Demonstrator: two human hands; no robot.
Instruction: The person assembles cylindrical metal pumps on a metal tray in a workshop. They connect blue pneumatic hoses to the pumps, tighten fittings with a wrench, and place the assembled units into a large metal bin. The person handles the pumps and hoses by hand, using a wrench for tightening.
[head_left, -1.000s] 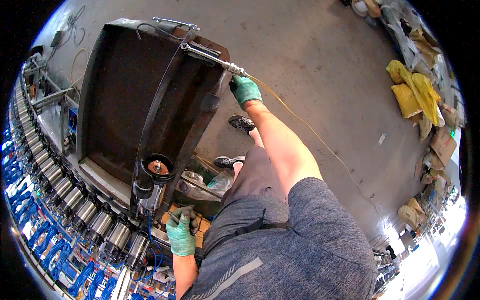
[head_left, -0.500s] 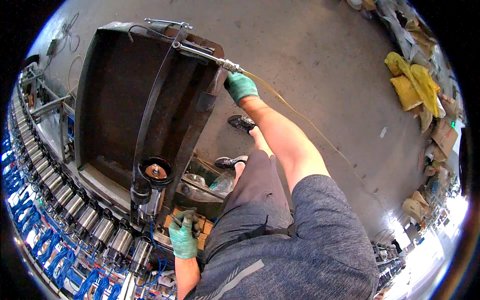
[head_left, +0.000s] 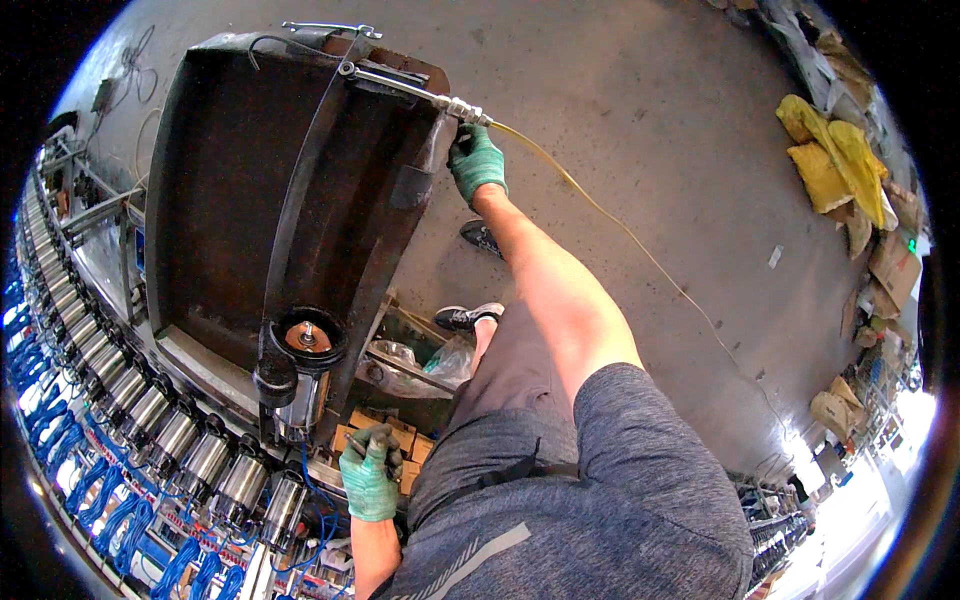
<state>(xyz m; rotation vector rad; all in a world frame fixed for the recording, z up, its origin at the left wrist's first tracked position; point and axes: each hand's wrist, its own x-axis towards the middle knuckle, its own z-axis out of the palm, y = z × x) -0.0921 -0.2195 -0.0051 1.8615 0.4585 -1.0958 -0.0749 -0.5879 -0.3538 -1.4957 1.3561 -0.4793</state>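
My left hand point(head_left: 369, 474), in a green glove with darkened fingertips, is closed in front of my waist. Anything in its fingers is too small or hidden to make out. My right hand point(head_left: 477, 161) reaches to the near right corner of a dark metal workbench point(head_left: 215, 210), its gloved fingers curled just below a metal air-line fitting point(head_left: 463, 109). From that fitting a yellow hose point(head_left: 620, 236) runs away to the right. On the bench's lower end stands a steel motor housing point(head_left: 302, 402) with a black round rim, a copper-coloured disc point(head_left: 306, 338) and a shaft in the centre.
A curved row of steel cylindrical motors point(head_left: 240, 485) with coiled blue cables point(head_left: 120, 520) lines the left. A wrench point(head_left: 330, 29) lies at the bench's far edge. Cardboard boxes point(head_left: 400, 432) sit beneath it. Yellow sacks point(head_left: 835, 160) and cartons lie on the right.
My right hand shows slightly further left and higher, its fingers more curled beside the bench corner. My left hand stays nearly in place. The whole view has shifted a little.
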